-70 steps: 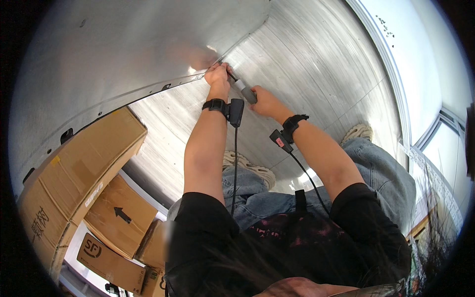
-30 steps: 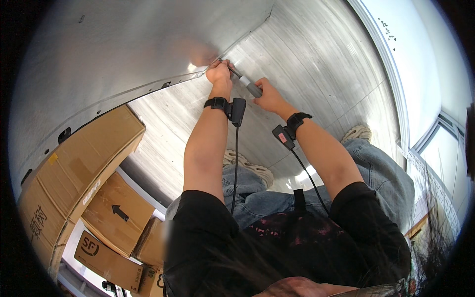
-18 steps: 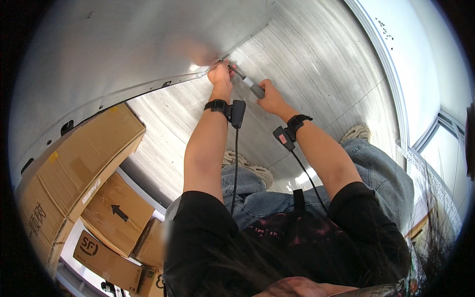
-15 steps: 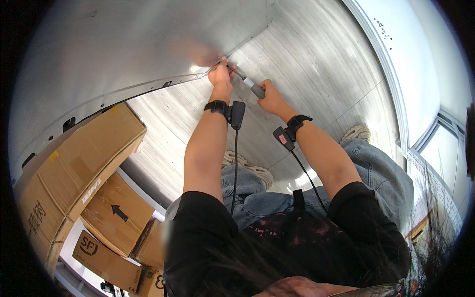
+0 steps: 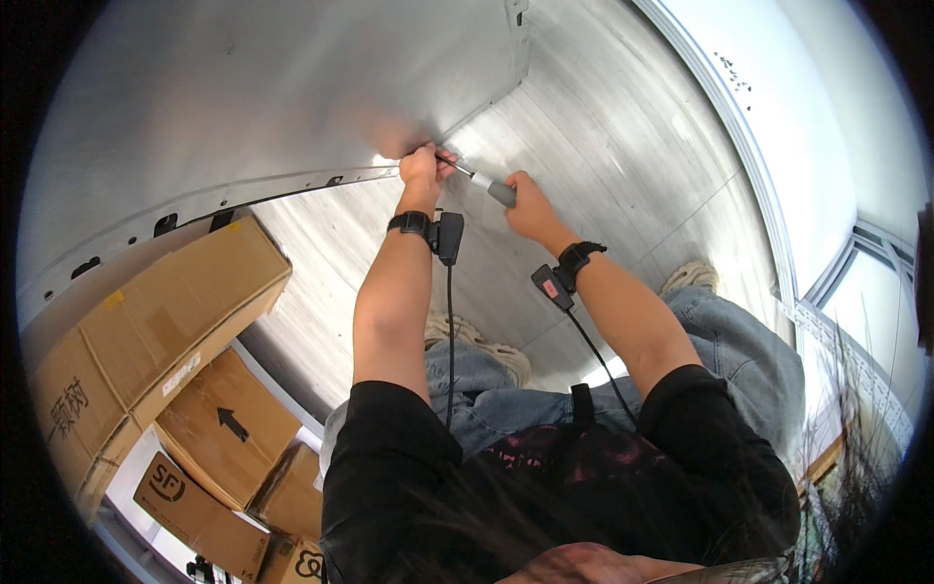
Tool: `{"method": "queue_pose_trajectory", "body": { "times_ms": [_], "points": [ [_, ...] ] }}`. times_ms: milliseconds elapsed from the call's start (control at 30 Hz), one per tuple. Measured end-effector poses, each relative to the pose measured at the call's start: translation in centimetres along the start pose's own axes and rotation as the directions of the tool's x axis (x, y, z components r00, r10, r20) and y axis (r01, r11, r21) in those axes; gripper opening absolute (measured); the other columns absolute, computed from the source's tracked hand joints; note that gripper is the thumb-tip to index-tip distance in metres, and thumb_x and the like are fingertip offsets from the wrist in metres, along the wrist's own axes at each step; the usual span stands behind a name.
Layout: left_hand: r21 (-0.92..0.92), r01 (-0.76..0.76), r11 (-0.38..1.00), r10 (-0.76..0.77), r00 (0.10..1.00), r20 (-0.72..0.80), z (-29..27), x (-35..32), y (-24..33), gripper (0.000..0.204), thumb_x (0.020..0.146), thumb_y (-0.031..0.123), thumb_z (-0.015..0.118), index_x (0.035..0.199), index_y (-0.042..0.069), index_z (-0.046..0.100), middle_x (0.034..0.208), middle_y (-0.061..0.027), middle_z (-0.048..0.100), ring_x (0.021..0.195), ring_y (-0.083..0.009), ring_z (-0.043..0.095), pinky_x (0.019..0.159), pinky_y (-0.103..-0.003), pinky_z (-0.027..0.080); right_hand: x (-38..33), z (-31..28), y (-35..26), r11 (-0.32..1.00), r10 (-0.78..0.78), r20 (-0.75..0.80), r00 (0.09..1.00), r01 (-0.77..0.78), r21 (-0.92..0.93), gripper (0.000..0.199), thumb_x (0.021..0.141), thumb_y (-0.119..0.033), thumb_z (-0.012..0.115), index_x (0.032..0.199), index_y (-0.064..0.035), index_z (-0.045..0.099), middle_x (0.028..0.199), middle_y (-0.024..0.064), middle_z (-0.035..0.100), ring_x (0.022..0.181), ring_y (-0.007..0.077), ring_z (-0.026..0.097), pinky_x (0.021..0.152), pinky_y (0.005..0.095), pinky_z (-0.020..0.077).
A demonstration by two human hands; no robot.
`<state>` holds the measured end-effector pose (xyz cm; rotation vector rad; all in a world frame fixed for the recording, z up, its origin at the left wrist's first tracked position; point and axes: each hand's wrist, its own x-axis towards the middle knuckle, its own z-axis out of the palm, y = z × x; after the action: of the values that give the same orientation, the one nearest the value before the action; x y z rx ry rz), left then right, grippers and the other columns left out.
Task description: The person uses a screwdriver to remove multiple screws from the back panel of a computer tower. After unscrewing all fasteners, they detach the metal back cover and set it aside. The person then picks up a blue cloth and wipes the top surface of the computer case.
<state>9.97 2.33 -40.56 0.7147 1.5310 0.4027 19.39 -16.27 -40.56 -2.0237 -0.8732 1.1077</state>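
Observation:
A screwdriver (image 5: 494, 188) with a grey and white handle is held in my right hand (image 5: 531, 212), its fingers closed round the handle's end. The shaft slants up and left to the lower corner of a large silver-grey metal panel (image 5: 292, 92). At that corner my left hand (image 5: 420, 165) has its fingers bent together beside the screwdriver's tip. Those fingers hide the tip and whatever they pinch. Slots and small holes run along the panel's lower edge. Both wrists carry black straps with small cabled black boxes.
Several brown cardboard boxes are stacked at the left, with a long box (image 5: 185, 292) on top near the panel. Below my hands lies a pale wood-look floor (image 5: 623, 146). A white frame edge (image 5: 725, 107) curves along the right. My shoes and jeans are below the hands.
The view has shifted a little, so the panel corner and both hands sit slightly lower in the picture. The screwdriver stays in my right hand, its tip still by my left fingers.

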Motion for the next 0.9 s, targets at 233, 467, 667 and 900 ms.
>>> {"method": "queue_pose_trajectory", "body": {
  "times_ms": [233,467,667,900],
  "points": [
    [0.087,-0.107,0.99,0.099,0.991,0.09,1.1,-2.2,2.1,0.018,0.09,0.013,0.048,0.088,-0.001,0.059,0.078,-0.0114,0.065,0.061,-0.0182,0.064,0.051,-0.028,0.055,0.3,-1.0,0.6,0.996,0.019,-0.013,1.0,-0.018,0.085,0.039,0.068,0.001,0.057,0.104,-0.0044,0.043,0.089,0.0166,0.056,0.086,0.034,0.056,0.076,0.0383,0.0433],
    [0.104,-0.321,0.941,0.291,0.929,0.228,4.1,-7.1,5.9,0.019,0.09,0.015,0.051,0.088,-0.001,0.062,0.079,-0.0099,0.066,0.06,-0.0122,0.058,0.056,-0.026,0.052,0.3,-3.9,-1.3,0.99,-0.044,-0.192,0.98,0.068,0.123,0.037,0.068,-0.002,0.056,0.103,-0.0029,0.046,0.084,0.0189,0.06,0.082,0.037,0.059,0.071,0.0411,0.0449],
    [0.027,-0.423,0.906,0.405,0.882,0.24,5.9,-10.6,9.2,0.022,0.091,0.019,0.053,0.086,0.0,0.063,0.079,-0.0092,0.066,0.061,-0.0128,0.059,0.055,-0.025,0.049,1.4,-8.2,-3.1,0.998,0.032,-0.131,0.991,-0.024,0.061,0.03,0.068,-0.016,0.065,0.094,-0.0017,0.059,0.087,0.016,0.063,0.082,0.0327,0.061,0.07,0.0391,0.0461],
    [0.064,-0.515,0.855,0.491,0.842,0.222,6.2,-11.9,10.3,0.022,0.091,0.024,0.055,0.085,0.005,0.067,0.079,-0.0029,0.066,0.07,-0.0114,0.06,0.065,-0.026,0.046,2.4,-14.5,-4.1,0.99,0.053,-0.265,0.963,-0.017,0.137,0.032,0.068,-0.027,0.073,0.075,0.0009,0.059,0.073,0.0118,0.061,0.065,0.0237,0.057,0.061,0.0349,0.0444]
  ]
}}
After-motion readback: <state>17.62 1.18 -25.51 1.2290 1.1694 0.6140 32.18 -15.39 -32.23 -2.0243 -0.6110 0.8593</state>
